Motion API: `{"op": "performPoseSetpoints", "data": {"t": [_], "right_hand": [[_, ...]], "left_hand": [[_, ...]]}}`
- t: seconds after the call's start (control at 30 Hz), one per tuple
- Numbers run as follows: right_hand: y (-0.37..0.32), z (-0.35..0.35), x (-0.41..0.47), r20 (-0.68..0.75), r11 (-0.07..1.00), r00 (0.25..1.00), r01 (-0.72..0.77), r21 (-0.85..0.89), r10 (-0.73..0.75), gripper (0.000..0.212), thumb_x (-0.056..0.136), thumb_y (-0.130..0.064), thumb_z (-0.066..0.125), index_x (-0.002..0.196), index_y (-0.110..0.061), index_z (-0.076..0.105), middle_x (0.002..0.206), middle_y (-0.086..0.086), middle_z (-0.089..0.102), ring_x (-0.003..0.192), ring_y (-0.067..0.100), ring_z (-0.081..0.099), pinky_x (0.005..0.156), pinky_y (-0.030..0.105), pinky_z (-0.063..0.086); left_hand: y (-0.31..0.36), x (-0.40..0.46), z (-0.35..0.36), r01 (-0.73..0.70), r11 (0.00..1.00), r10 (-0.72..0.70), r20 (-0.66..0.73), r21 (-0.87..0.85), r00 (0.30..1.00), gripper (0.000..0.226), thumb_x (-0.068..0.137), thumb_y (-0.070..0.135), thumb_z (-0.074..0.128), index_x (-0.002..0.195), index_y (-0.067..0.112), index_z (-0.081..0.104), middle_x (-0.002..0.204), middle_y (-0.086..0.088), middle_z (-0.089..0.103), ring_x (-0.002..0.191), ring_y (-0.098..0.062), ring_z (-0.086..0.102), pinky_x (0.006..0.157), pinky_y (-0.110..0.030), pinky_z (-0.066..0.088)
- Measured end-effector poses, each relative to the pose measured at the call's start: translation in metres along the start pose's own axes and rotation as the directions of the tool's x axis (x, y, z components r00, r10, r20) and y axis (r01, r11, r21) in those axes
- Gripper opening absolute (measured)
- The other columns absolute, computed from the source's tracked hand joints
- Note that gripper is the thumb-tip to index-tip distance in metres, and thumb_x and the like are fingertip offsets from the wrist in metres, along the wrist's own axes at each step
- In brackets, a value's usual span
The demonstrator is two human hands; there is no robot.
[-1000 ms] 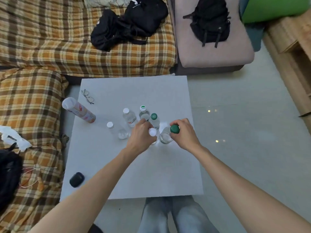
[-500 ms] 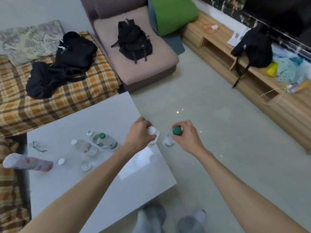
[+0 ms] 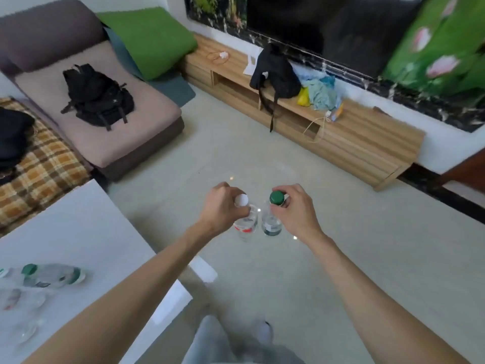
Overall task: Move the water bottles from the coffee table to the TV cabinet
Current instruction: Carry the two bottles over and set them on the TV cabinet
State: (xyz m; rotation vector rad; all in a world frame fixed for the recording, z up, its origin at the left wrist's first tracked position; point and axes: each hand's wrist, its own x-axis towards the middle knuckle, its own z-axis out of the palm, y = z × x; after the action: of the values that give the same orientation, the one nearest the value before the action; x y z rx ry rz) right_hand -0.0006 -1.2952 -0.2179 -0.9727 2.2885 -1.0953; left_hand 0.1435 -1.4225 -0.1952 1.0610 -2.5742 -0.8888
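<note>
My left hand (image 3: pixel 223 208) grips a clear white-capped water bottle (image 3: pixel 245 224) by its neck. My right hand (image 3: pixel 294 214) holds a clear green-capped water bottle (image 3: pixel 271 222) the same way. Both bottles hang upright, side by side, over the pale floor, clear of the white coffee table (image 3: pixel 78 232) at the lower left. Several more bottles (image 3: pixel 49 275) remain on that table, blurred. The long wooden TV cabinet (image 3: pixel 362 145) runs along the wall at the upper right, some way ahead of my hands.
On the cabinet sit a black bag (image 3: pixel 275 72), a blue cloth (image 3: pixel 321 93), a yellow item and cables. A pink lounger (image 3: pixel 126 137) with a black backpack (image 3: pixel 97 97) stands at the left, beside a plaid sofa (image 3: pixel 39 172). Open floor lies between me and the cabinet.
Both hands have lifted their bottles off the coffee table and carried them out over the floor. My view has swung right, bringing the TV cabinet closer and more central.
</note>
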Motion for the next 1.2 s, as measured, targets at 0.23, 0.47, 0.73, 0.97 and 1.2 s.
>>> {"op": "performPoseSetpoints", "data": {"t": [0.23,0.47,0.73,0.97,1.2], "right_hand": [[0.071,-0.109,0.029,-0.203,0.994,0.973,-0.106,0.014,0.106,0.033,0.076,-0.008,0.072,0.106,-0.02,0.069,0.104,-0.002,0.056,0.061,0.0,0.055,0.074,0.017,0.042],[0.13,-0.2,0.084,-0.365,0.98,0.911,-0.198,0.018,0.19,0.031,0.075,-0.015,0.075,0.104,-0.026,0.069,0.098,-0.009,0.055,0.061,-0.002,0.056,0.067,0.006,0.038],[0.185,-0.285,0.16,-0.479,0.955,0.835,-0.294,0.027,0.271,0.029,0.077,-0.022,0.076,0.104,-0.029,0.068,0.096,-0.012,0.052,0.061,0.001,0.057,0.068,0.015,0.043],[0.224,-0.343,0.23,-0.528,0.948,0.793,-0.309,0.079,0.303,0.028,0.075,-0.022,0.078,0.099,-0.03,0.066,0.095,-0.013,0.051,0.061,0.003,0.06,0.065,0.009,0.041],[0.286,-0.402,0.311,-0.526,0.948,0.793,-0.302,0.099,0.308,0.03,0.075,-0.022,0.079,0.102,-0.028,0.067,0.099,-0.012,0.053,0.064,0.002,0.06,0.065,0.011,0.042]], "left_hand": [[0.107,0.082,0.077,-0.156,0.988,0.155,0.113,0.001,0.981,0.027,0.068,0.029,0.078,0.092,0.016,0.075,0.085,-0.004,0.062,0.077,-0.017,0.053,0.064,-0.021,0.031],[0.188,0.177,0.138,-0.317,0.948,0.312,0.238,-0.018,0.92,0.025,0.068,0.034,0.078,0.087,0.018,0.074,0.086,-0.004,0.064,0.076,-0.02,0.055,0.059,-0.021,0.032],[0.279,0.297,0.191,-0.485,0.874,0.471,0.31,-0.035,0.826,0.021,0.067,0.034,0.079,0.079,0.018,0.074,0.07,0.004,0.059,0.071,-0.019,0.053,0.061,-0.024,0.033],[0.339,0.384,0.232,-0.493,0.869,0.471,0.361,-0.034,0.805,0.018,0.069,0.031,0.08,0.074,0.016,0.072,0.064,0.005,0.056,0.065,-0.016,0.052,0.048,-0.013,0.025],[0.389,0.471,0.289,-0.447,0.894,0.399,0.394,0.034,0.828,0.022,0.069,0.033,0.08,0.079,0.015,0.075,0.07,-0.001,0.065,0.071,-0.021,0.057,0.059,-0.025,0.036]]}}
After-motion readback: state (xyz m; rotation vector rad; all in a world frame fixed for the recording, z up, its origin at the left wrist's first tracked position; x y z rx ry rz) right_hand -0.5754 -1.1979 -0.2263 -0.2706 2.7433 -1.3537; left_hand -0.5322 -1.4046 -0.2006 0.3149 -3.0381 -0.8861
